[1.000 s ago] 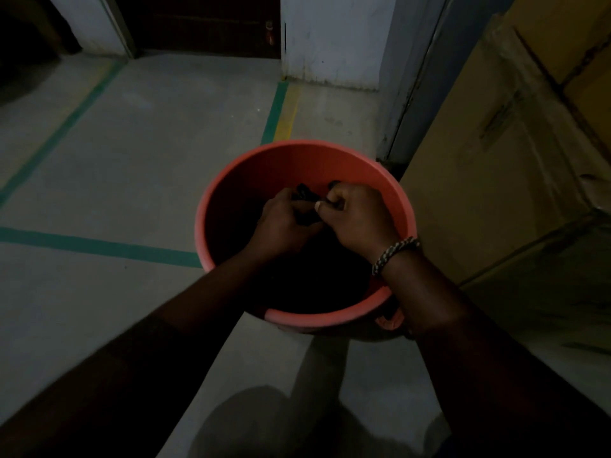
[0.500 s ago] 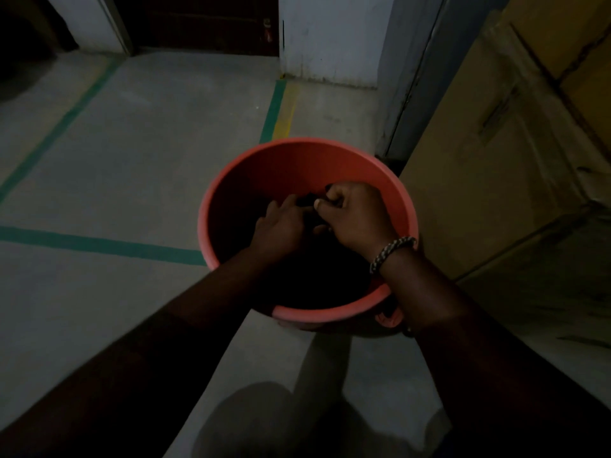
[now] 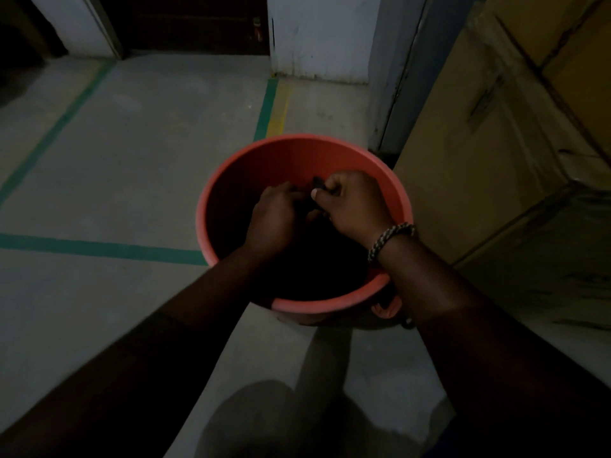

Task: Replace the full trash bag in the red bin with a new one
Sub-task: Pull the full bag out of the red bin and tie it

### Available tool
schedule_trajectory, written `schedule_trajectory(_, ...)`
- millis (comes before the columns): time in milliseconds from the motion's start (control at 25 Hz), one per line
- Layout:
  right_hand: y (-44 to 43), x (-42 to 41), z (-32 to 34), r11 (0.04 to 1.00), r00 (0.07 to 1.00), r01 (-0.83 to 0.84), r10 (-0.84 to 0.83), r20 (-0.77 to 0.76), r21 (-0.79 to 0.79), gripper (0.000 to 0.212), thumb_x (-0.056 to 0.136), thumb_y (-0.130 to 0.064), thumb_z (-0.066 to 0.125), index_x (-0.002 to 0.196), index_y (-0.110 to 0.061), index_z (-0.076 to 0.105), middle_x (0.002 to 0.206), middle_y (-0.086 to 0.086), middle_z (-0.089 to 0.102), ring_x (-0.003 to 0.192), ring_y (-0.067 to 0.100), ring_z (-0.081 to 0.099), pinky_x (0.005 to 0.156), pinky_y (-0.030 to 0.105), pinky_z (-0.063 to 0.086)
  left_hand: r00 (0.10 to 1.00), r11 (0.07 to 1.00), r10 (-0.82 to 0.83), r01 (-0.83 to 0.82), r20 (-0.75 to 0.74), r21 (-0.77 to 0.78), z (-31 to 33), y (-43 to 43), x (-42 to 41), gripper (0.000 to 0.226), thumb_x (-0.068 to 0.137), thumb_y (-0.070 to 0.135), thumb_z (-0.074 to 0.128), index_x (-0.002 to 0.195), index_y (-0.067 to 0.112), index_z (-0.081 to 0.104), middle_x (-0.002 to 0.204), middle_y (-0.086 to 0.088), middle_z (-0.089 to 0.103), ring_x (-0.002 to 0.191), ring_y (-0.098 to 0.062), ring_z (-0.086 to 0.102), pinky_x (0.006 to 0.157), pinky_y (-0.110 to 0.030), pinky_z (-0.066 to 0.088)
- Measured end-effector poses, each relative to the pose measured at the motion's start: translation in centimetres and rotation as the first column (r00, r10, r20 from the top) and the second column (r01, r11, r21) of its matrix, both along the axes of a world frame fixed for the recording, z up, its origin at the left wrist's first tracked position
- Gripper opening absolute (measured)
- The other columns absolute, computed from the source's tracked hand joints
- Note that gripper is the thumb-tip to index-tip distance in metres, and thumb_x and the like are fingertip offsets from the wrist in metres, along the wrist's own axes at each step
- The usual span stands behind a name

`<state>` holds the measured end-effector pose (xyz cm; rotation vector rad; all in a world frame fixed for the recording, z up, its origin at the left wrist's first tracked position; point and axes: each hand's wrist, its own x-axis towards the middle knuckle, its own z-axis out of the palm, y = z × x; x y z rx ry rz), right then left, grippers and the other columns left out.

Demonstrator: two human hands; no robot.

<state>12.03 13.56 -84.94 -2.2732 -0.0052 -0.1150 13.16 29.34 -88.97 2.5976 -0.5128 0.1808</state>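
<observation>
**Over the red bin: both hands at the bag's neck**

Around the red bin, dim light. Bin stands on a grey concrete floor. Just right of the bin, stacked cardboard boxes, close against its side. Beyond the bin on the right, a grey door frame; a white wall farther beyond the bin. A green floor line runs in from the left and meets the bin's left wall. A second green-and-yellow stripe leads away from the bin's far rim. On the near right of the bin, a red side handle, partly behind the right forearm. The person's shadow lies on the floor on the near side of the bin.

Both forearms cross the bin's near rim and hide part of it.

Black trash bag sits inside the bin, very dark, its outline hard to make out.

Right hand, above the bin's middle: fingers curled tight, thumb against them, pinching a gathered black bit of the bag. Woven bracelet on that wrist.

Left hand, just left of the right hand, nearly touching it: fingers curled down onto the same dark plastic, gripping it. Fingertips lost in shadow.
</observation>
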Motion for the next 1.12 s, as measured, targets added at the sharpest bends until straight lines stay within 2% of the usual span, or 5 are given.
schedule_trajectory(200, 0.3, -0.5, -0.1, 0.994, 0.999, -0.033, 0.032, -0.018, -0.104, 0.025, 0.085, -0.028, 0.07, 0.067, -0.011, 0.065, 0.062, 0.003, 0.069, 0.063, 0.02, 0.067, 0.063, 0.041, 0.056, 0.971, 0.998, 0.02, -0.032, -0.238, -0.047, 1.3, 0.2, -1.0, 0.023, 0.078, 0.055, 0.054, 0.068, 0.034, 0.057, 0.073, 0.003, 0.061, 0.081, -0.027, 0.069, 0.071, -0.035, 0.053)
schedule_trajectory(440, -1.4, 0.2, -0.2, 0.987, 0.966, -0.145, 0.155, -0.207, 0.065, 0.017, 0.087, -0.004, 0.066, 0.085, -0.021, 0.067, 0.075, 0.002, 0.071, 0.069, 0.021, 0.071, 0.07, 0.048, 0.062, 0.949, 0.978, 0.113, -0.158, -0.295, -0.136, 1.9, -0.2, -1.0, 0.028, 0.083, 0.035, 0.075, 0.109, 0.024, 0.073, 0.098, -0.004, 0.077, 0.095, -0.017, 0.072, 0.078, -0.028, 0.052)
schedule_trajectory(560, -2.4, 0.5, -0.9, 0.963, 0.968, -0.159, 0.109, -0.227, -0.217, 0.027, 0.081, -0.005, 0.071, 0.1, -0.023, 0.071, 0.1, 0.001, 0.072, 0.093, 0.021, 0.069, 0.083, 0.031, 0.055, 0.932, 0.97, 0.074, -0.15, -0.355, -0.191, 1.8, 0.1, -0.4, 0.048, 0.073, 0.036, 0.085, 0.118, 0.026, 0.07, 0.111, 0.001, 0.075, 0.103, -0.011, 0.069, 0.08, -0.019, 0.048)
schedule_trajectory(880, -2.0, 0.4, -2.0, 0.922, 0.939, -0.196, 0.077, -0.335, -0.335, 0.111, 0.07, -0.026, 0.088, 0.158, -0.025, 0.021, 0.149, 0.009, 0.05, 0.13, 0.031, 0.054, 0.104, 0.035, 0.046, 0.941, 0.98, 0.171, -0.194, -0.292, -0.051, 0.3, 0.8, 0.3, 0.025, 0.094, 0.017, 0.056, 0.119, 0.012, 0.055, 0.111, -0.013, 0.067, 0.098, -0.031, 0.065, 0.076, -0.032, 0.043)
schedule_trajectory(1120, -2.5, 0.6, -2.1, 0.926, 0.808, -0.247, 0.033, -0.588, -0.286, 0.07, 0.084, -0.034, 0.079, 0.146, -0.019, 0.049, 0.145, 0.009, 0.055, 0.127, 0.032, 0.056, 0.1, 0.037, 0.05, 0.873, 0.952, 0.307, -0.285, -0.378, 0.115, -0.8, 1.2, 1.0, 0.039, 0.099, 0.008, 0.043, 0.137, -0.001, 0.036, 0.127, -0.029, 0.053, 0.115, -0.045, 0.057, 0.096, -0.042, 0.044)
